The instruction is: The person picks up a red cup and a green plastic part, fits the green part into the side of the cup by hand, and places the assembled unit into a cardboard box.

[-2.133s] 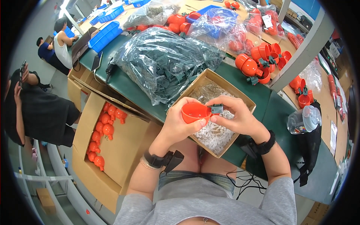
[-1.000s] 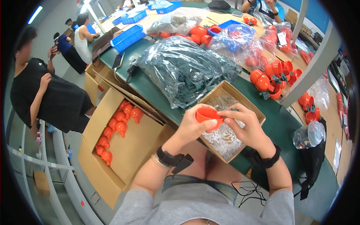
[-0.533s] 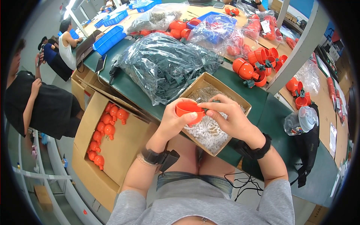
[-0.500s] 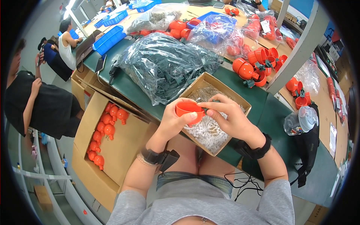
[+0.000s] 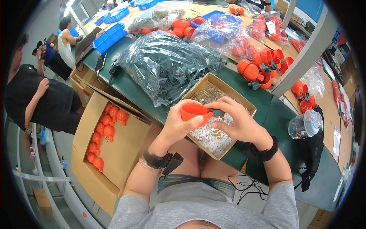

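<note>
My left hand (image 5: pixel 177 121) grips an orange-red plastic cup (image 5: pixel 193 111), thumb on its near side and fingers round the left. The cup's open mouth faces up. My right hand (image 5: pixel 233 119) is curled beside the cup's right side, a forefinger at its rim and the thumb lower and apart. A small dark green plastic part (image 5: pixel 218 113) shows in the gap of the right fingers, mostly hidden. Beneath both hands, a shallow cardboard box (image 5: pixel 246 104) holds small metal springs (image 5: pixel 209 94) and many small white pieces (image 5: pixel 213 139).
A clear bag of dark green parts (image 5: pixel 167 68) lies beyond the box. Red cups (image 5: pixel 253 70) are heaped to its right. A large carton (image 5: pixel 114 168) with red cups stands at left. A clear jar (image 5: pixel 301 126) is at right, near a white post (image 5: pixel 301 49). People are at left.
The cup has shifted slightly right in my left hand. My right thumb has drawn away from the cup and the green part, which now sits farther right.
</note>
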A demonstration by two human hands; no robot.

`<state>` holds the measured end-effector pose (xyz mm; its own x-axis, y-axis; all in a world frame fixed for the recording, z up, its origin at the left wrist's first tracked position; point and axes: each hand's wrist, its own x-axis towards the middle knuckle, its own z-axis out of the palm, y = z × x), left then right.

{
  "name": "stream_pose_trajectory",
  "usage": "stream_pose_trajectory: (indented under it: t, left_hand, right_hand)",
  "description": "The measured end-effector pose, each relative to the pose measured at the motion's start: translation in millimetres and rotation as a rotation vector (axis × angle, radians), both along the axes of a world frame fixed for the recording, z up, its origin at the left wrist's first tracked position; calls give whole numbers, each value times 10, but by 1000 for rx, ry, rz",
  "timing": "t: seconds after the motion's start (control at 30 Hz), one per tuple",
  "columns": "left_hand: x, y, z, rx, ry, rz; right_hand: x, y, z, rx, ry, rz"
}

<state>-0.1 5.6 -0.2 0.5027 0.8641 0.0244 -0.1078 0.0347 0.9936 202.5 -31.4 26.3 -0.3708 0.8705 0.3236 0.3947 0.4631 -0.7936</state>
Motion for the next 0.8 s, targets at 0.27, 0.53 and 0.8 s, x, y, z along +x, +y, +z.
stream_pose_trajectory:
  t: [0.27,0.53,0.8]
  left_hand:
    - [16,24,-75,164,113,34]
    - [24,5,-76,180,119,23]
    - [26,52,-80,95,47,17]
  right_hand:
    - [21,17,-42,42,-30,-2]
    - [33,20,-54,-63,22,-11]
    - [33,17,-40,-32,41,-51]
